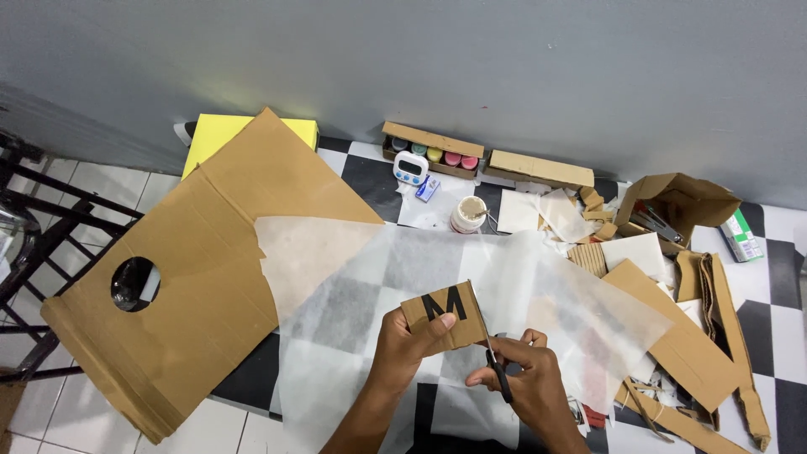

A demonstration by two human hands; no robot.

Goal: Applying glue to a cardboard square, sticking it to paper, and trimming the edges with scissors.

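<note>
Left hand [403, 346]: grasping a small cardboard piece [443, 317] with a black letter, held above the translucent paper sheet [471, 277].
Right hand [523, 377]: clenched on scissors [492, 353], blades at the piece's right edge.
Large cardboard panel [193, 269] (round hole) overhangs left.
Cardboard scraps [689, 336] crowd right.
Far: paint box [433, 150], timer [411, 168], wall.

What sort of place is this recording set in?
Probably a home craft spot on a tiled floor: the black-and-white checkered floor against a grey wall, brown cardboard offcuts strewn about, and a cardboard box of small paint pots.
</note>
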